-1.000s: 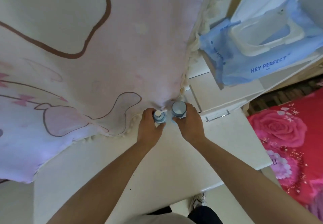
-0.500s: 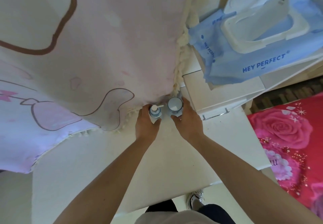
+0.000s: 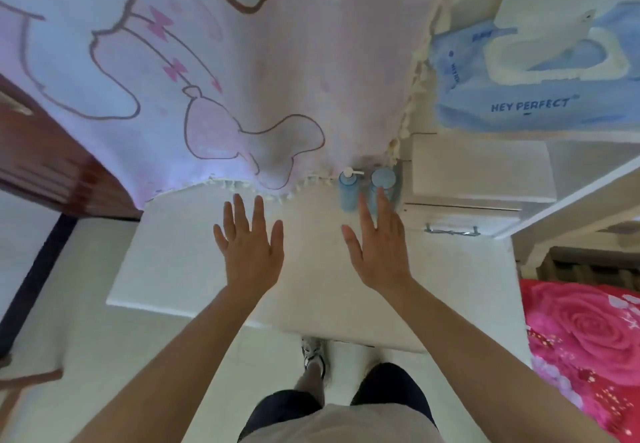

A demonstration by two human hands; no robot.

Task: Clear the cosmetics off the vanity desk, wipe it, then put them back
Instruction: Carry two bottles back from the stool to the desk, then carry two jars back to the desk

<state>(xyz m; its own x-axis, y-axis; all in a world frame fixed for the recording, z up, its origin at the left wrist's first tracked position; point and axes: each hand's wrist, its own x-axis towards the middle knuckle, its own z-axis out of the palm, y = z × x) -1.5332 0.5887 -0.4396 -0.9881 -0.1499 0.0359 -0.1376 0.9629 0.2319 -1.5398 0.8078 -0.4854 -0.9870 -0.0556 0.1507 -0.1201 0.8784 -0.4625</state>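
The left hand (image 3: 247, 248) and the right hand (image 3: 377, 248) are held flat over the white surface (image 3: 173, 262), fingers straight and spread, nothing gripped. Two blue bottles are seen upright at the surface's far edge, a pump bottle (image 3: 347, 193) just beside a capped bottle (image 3: 382, 178). Beyond, one blue wipes pack (image 3: 519, 110) is marked "HEY PERFECT".

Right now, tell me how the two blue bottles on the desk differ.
The pump bottle has a white pump head; the capped bottle has a broad round blue cap. The pump bottle looks slimmer than the capped bottle. The pump bottle stands left, the capped bottle right. Both are light blue, upright, side by side.
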